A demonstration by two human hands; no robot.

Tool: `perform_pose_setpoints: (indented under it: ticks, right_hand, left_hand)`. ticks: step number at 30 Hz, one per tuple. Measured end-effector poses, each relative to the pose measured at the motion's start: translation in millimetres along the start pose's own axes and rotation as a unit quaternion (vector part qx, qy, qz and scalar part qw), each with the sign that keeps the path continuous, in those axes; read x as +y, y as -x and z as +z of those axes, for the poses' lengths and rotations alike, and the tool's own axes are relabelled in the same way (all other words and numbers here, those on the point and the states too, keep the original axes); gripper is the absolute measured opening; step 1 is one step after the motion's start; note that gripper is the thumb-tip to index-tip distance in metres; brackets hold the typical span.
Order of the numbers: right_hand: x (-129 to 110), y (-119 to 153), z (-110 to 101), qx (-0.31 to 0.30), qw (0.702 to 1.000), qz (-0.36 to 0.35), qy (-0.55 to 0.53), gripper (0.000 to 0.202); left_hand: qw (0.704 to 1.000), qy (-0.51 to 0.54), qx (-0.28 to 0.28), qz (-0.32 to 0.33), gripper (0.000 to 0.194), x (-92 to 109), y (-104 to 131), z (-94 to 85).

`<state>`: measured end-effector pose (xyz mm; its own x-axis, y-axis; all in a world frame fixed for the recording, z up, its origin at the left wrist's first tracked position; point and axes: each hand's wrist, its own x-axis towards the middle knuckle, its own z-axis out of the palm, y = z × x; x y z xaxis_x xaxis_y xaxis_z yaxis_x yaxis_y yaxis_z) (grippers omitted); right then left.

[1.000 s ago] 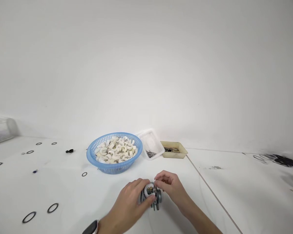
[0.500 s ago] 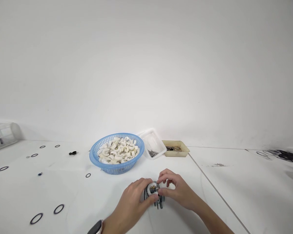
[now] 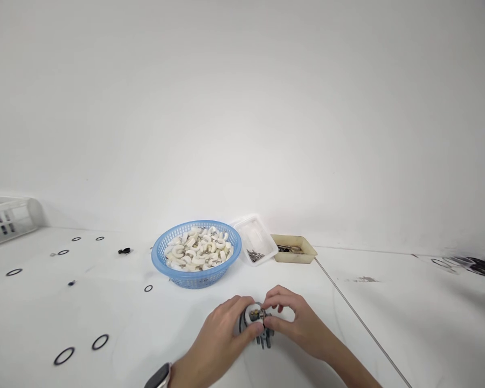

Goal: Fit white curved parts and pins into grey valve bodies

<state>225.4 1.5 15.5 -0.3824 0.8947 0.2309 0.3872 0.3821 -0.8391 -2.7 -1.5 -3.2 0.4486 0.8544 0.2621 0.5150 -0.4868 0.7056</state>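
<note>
Head view: left hand (image 3: pixel 218 330) clamped around a metal part (image 3: pixel 265 339) at the near middle of the bench (image 3: pixel 117 302), white curved piece (image 3: pixel 249 311) already lying in it, right hand (image 3: pixel 297 319) touching its edge, grip there too small to tell, work seemingly unfinished, similar pieces (image 3: pixel 198 249) heaped in the blue basket (image 3: pixel 158 263).

Plain pale wall (image 3: pixel 242 118), softly lit, behind a white tabletop (image 3: pixel 105 302).
</note>
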Motion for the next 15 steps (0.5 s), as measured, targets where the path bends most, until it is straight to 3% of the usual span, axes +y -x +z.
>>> perform_pose_setpoints:
  ticks: [4, 9, 15]
  right_hand:
    - [-3.6, 1.4, -0.7, 0.003, 1.0, 0.0, 0.004, 0.013]
    - [-8.6, 2.1, 0.8, 0.003, 1.0, -0.019, -0.008, 0.037]
    - [-5.6, -0.3, 2.7, 0.019, 1.0, -0.013, -0.009, 0.022]
  left_hand:
    - [1.0, -0.002, 0.003, 0.002, 0.026, -0.8, -0.6, -0.2]
    - [1.0, 0.001, -0.008, 0.029, 0.029, -1.5, -1.2, -3.4]
    - [0.999, 0.002, -0.011, 0.03, 0.028, -3.0, -1.7, -3.8]
